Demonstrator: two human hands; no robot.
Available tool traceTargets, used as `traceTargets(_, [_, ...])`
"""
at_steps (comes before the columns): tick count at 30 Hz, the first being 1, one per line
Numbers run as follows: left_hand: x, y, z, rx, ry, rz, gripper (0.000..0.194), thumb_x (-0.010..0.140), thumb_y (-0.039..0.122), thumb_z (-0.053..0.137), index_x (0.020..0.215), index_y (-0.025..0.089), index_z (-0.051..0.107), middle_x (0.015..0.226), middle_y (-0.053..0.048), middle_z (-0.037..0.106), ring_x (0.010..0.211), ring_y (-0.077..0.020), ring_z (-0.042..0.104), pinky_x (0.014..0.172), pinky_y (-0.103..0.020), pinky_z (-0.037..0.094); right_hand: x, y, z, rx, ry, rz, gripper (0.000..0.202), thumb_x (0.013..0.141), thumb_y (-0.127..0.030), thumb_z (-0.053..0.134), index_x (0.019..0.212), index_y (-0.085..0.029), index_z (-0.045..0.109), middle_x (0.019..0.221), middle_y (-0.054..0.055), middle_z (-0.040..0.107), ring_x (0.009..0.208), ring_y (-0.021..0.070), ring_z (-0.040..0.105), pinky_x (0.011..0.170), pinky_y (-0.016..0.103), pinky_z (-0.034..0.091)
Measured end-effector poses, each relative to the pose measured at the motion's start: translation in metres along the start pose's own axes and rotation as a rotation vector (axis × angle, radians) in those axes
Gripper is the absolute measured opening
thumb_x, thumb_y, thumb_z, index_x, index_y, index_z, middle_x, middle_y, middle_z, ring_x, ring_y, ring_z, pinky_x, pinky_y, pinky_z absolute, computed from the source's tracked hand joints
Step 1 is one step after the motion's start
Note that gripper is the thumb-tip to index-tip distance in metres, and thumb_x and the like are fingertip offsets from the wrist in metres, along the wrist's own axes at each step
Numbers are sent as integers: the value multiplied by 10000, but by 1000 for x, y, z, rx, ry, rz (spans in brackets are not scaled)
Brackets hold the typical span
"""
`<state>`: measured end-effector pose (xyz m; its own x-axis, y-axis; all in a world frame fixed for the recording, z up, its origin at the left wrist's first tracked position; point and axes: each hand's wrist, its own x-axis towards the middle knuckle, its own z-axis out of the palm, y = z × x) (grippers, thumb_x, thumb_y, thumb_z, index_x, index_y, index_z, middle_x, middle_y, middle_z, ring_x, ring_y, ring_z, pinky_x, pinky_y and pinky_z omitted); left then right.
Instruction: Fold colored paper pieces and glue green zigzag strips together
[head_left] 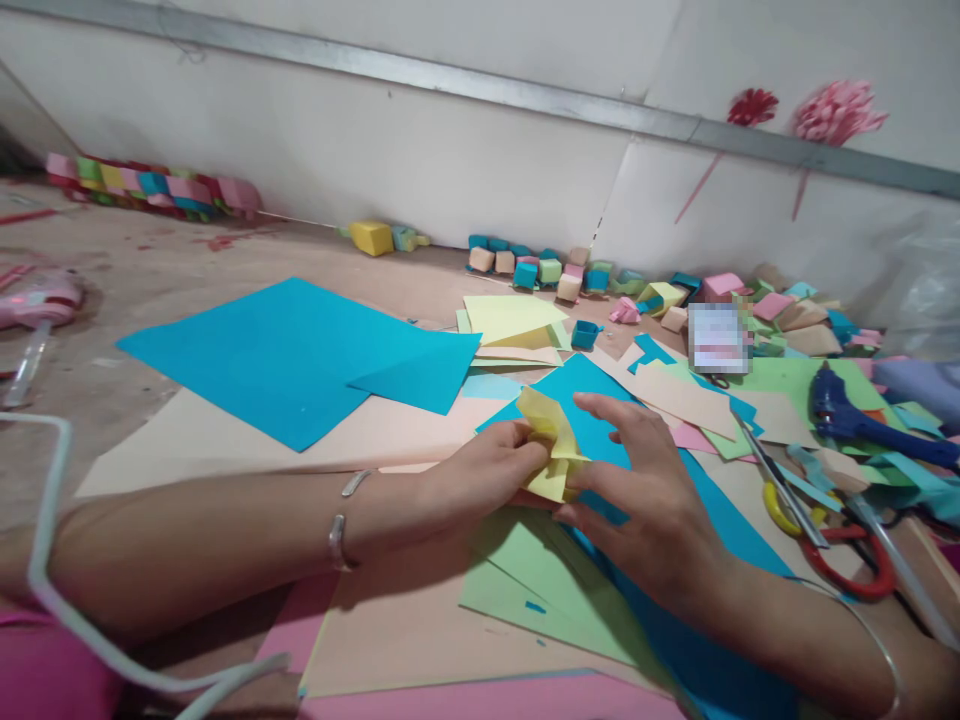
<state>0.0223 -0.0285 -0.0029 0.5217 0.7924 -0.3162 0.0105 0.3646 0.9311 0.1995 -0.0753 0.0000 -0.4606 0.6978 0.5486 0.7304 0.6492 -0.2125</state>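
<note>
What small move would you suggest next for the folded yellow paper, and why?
I would probably use the right hand to press the folds of the yellow paper flatter. The left hand pinches one side, which should steady it, the right fingers are at its lower right edge, and its creased parts stand out at angles.

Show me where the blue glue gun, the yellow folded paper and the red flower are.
Blue glue gun (846, 412): head view, on its body.
Yellow folded paper (551, 482): head view, on its lower part.
Red flower (752, 106): head view, on its bloom.
</note>
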Motion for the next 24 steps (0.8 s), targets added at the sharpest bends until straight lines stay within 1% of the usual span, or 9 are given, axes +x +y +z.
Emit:
traceTargets(3, [3, -5, -3, 20, -25, 74, 79, 759, 144, 535, 809, 142, 597, 800, -31, 610, 726, -145, 595, 615, -235, 492, 2, 1, 2, 16, 38, -14, 147, 830, -136, 645, 696, -193, 663, 1349, 129, 492, 1224, 339, 458, 939, 534, 471])
traceTargets(6, [5, -10, -6, 4, -79, 117, 104, 772, 167, 529, 843, 157, 604, 845, -32, 623, 771, -158, 598, 661, -256, 498, 4, 2, 1, -19, 40, -4, 98, 823, -156, 664, 734, -194, 680, 1405, 142, 458, 1254, 366, 438, 979, 579, 430])
traceTargets(8, [4, -11, -5, 1, -84, 122, 114, 769, 163, 534, 858, 157, 605, 852, -34, 616, 771, -154, 587, 667, -253, 491, 4, 2, 1, -39, 42, 11, 76, 814, -167, 676, 743, -192, 685, 1440, 147, 434, 1273, 388, 418, 990, 607, 408])
traceTargets(11, [1, -7, 0, -85, -61, 75, 162, 709, 125, 545, 860, 155, 597, 826, -26, 595, 750, -143, 571, 658, -244, 479, 4, 3, 0, -1, 25, 29, 130, 816, -134, 648, 718, -207, 693, 1452, 114, 439, 1281, 375, 418, 994, 602, 408])
traceTargets(13, [-3, -2, 4, -224, -93, 27, 282, 645, 101, 544, 917, 157, 594, 866, -28, 603, 798, -153, 586, 714, -266, 494, 4, 5, 0, 38, 4, 42, 151, 818, -125, 635, 725, -221, 704, 1452, 94, 444, 1288, 356, 419, 1006, 590, 405])
traceTargets(15, [-6, 2, 7, -310, -137, 18, 376, 604, 82, 551, 969, 160, 591, 919, -35, 611, 875, -169, 593, 793, -295, 498, 5, 7, -1, 58, -8, 52, 128, 818, -138, 643, 776, -230, 720, 1460, 96, 431, 1306, 347, 408, 1028, 583, 390])
traceTargets(18, [-9, 5, 9, -292, -137, 5, 396, 645, 93, 595, 1034, 168, 587, 967, -45, 615, 936, -183, 588, 851, -324, 483, 7, 9, -4, 58, -11, 64, 105, 810, -160, 663, 841, -229, 735, 1490, 111, 386, 1333, 355, 378, 1061, 594, 349])
traceTargets(20, [-9, 5, 8, -260, -125, -12, 410, 678, 128, 633, 1083, 166, 580, 996, -57, 618, 941, -194, 591, 852, -337, 475, 7, 10, -5, 79, -36, 76, 100, 810, -161, 664, 807, -230, 737, 1493, 99, 381, 1336, 356, 373, 1060, 588, 352])
traceTargets(24, [-6, 0, 4, -175, -90, -6, 457, 690, 170, 671, 1135, 148, 566, 1000, -73, 622, 916, -203, 592, 786, -322, 461, 7, 10, -5, 128, -86, 61, 146, 831, -173, 656, 732, -245, 735, 1356, 82, 498, 1259, 327, 451, 1003, 540, 422])
